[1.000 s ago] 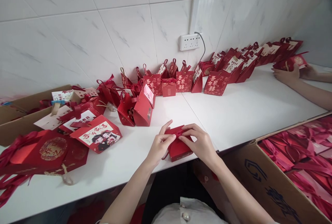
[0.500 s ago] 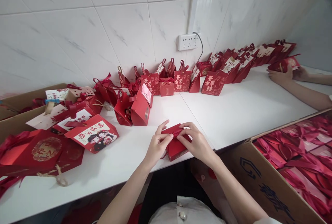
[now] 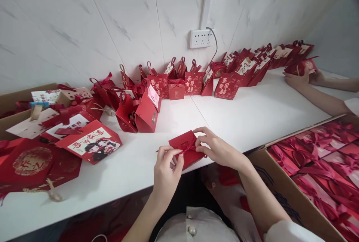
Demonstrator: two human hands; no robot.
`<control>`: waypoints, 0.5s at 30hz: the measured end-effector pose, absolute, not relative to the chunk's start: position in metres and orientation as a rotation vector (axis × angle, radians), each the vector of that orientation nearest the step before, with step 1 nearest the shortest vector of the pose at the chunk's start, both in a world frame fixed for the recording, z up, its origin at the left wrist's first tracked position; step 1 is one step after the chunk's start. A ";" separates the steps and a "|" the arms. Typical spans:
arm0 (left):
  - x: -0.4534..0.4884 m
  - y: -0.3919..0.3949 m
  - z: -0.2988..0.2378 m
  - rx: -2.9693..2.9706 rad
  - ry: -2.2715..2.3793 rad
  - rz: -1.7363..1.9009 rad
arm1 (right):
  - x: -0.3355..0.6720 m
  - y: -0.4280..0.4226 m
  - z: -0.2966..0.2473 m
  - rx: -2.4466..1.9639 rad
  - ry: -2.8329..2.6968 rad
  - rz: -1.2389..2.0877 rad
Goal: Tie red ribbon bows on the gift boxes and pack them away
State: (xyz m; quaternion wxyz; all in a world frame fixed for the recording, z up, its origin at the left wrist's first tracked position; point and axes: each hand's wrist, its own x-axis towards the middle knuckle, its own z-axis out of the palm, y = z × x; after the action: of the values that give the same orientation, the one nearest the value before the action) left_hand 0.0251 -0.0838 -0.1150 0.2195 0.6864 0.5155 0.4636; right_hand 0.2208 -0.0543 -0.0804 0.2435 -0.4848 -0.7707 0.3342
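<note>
A red gift box [image 3: 179, 139] with a dark red ribbon [image 3: 187, 148] across its top lies at the front edge of the white table. My left hand [image 3: 167, 165] pinches the ribbon between thumb and forefinger on the box's near left side. On the right side, my right hand [image 3: 214, 146] has its fingers closed on the ribbon by the knot, bent against the box. The knot's details are partly covered by my fingers. Beyond my hands stands an open red gift box [image 3: 148, 111] with a pink label.
Finished-looking red boxes [image 3: 193, 83] line the wall under a power strip [image 3: 200, 39]. More boxes [image 3: 92, 141] pile up at left beside a cardboard box. At right, a carton [image 3: 265, 156] holds ribboned red boxes. Another person's hands [image 3: 301, 79] hold a red box at far right.
My left hand has drawn the ribbon down and to the left. The red box has turned on the table, and my right hand has shifted slightly right. The view has tilted a little.
</note>
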 end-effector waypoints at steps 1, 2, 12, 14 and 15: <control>0.025 -0.084 -0.117 1.883 1.423 1.269 | 0.222 -0.053 -0.079 -1.326 -2.126 0.915; 0.024 -0.083 -0.118 1.861 1.423 1.258 | 0.223 -0.052 -0.077 -1.324 -2.147 0.917; 0.022 -0.074 -0.126 1.488 1.404 1.211 | 0.234 -0.051 -0.076 -1.422 -2.102 0.780; 0.024 -0.076 -0.126 1.447 1.406 1.186 | 0.230 -0.061 -0.079 -1.532 -1.947 0.664; 0.024 -0.077 -0.125 1.426 1.403 1.167 | 0.227 -0.068 -0.081 -1.598 -1.868 0.599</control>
State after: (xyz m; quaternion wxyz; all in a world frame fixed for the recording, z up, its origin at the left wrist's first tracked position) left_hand 0.0241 -0.0771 -0.1255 0.4013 0.5640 0.5548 0.4616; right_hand 0.2272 -0.0675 -0.0809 0.3012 -0.6022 -0.7040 0.2257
